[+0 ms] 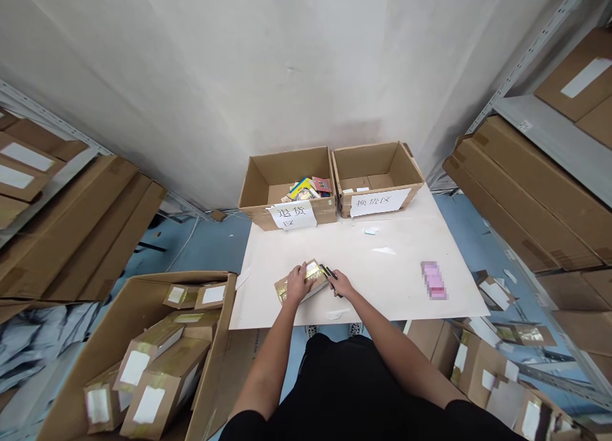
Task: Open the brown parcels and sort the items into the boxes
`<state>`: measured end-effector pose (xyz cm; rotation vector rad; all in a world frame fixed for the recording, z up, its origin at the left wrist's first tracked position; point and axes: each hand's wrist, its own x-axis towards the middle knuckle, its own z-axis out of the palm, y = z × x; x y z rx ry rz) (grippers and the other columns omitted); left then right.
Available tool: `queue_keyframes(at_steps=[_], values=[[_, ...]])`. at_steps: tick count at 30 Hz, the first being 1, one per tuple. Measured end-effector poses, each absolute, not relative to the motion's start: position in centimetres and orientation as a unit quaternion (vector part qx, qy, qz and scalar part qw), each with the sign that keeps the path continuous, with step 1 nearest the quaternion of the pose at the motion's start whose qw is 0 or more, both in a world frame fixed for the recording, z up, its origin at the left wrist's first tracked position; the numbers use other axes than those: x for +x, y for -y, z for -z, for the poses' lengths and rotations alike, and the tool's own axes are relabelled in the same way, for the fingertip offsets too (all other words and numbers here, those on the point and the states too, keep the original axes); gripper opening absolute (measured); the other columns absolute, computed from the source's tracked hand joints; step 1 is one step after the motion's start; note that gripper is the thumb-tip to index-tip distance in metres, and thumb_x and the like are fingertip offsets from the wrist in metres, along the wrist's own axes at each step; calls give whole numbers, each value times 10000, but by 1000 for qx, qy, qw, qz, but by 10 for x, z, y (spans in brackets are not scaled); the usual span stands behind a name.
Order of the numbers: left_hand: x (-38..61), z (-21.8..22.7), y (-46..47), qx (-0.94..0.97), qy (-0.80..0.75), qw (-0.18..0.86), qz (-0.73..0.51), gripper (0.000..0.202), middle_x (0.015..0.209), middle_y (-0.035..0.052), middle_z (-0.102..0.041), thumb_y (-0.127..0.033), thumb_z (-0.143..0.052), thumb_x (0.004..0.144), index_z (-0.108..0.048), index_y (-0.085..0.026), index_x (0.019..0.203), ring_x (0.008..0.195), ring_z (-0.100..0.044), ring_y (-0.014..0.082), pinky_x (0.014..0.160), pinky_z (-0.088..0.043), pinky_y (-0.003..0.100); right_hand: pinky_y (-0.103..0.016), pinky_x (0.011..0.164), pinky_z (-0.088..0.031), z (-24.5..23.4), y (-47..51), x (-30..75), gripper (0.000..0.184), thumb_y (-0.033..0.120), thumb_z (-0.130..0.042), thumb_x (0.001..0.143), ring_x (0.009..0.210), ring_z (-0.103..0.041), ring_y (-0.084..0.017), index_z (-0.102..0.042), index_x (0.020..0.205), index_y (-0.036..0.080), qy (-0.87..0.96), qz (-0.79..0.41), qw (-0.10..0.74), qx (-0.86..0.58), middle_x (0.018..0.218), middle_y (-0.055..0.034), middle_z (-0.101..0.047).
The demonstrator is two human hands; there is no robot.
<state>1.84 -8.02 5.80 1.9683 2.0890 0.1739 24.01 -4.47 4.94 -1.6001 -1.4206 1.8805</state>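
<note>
A small cardboard box [314, 273] sealed with shiny yellowish tape lies on the white table, near its front edge. My left hand [297, 283] presses on the top of this box and grips it, fingers pointing away from me. In my right hand [339, 283] is a black and yellow box cutter [329, 272], its front end at the right edge of the box. Whether the blade touches the tape is too small to tell.
Two open cartons with handwritten labels stand at the table's back: the left carton [299, 222] holds colourful packets, the right carton [404, 202] a few pale items. A pink blurred item [433, 280] lies right. A large carton [210, 364] of parcels stands left; shelves flank both sides.
</note>
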Motion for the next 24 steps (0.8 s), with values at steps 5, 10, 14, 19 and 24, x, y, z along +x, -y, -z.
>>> queue_keyframes(at_steps=[5,10,14,19,24], values=[[27,-54,78,663,-738,108,-64,518,1340,177,-604,-389,-485,1022,-507,-158,1485,1200,-567,305,1077,-413,446,-173,421,-399,-54,37,238,191,426,-546,1027,349,-524,-90,-507,994,243,523,-638,129,-550,577,106,-579],[33,-47,81,661,-742,79,-79,502,1366,199,-586,-364,-456,1033,-502,-156,1487,1260,-533,332,1132,-362,515,-171,422,-372,-59,24,237,175,409,-500,1050,342,-512,-89,-529,1005,243,564,-612,108,-544,544,111,-547],[38,-41,85,650,-750,72,-98,512,1363,192,-588,-368,-452,1030,-495,-175,1502,1262,-521,337,1146,-344,546,-181,423,-362,-63,12,238,242,454,-540,1040,343,-502,-89,-537,943,232,589,-596,85,-539,550,101,-551],[44,-36,89,643,-756,66,-106,520,1392,218,-567,-368,-405,1043,-500,-141,1502,1291,-490,350,1167,-317,565,-184,407,-343,-68,14,251,229,448,-554,1035,327,-471,-88,-549,959,233,608,-598,63,-519,527,108,-525],[46,-37,90,639,-760,56,-105,513,1399,203,-566,-373,-383,1051,-497,-169,1509,1318,-481,347,1177,-312,556,-183,402,-345,-71,23,265,217,450,-576,1011,326,-468,-95,-563,974,237,608,-611,58,-504,510,109,-520]])
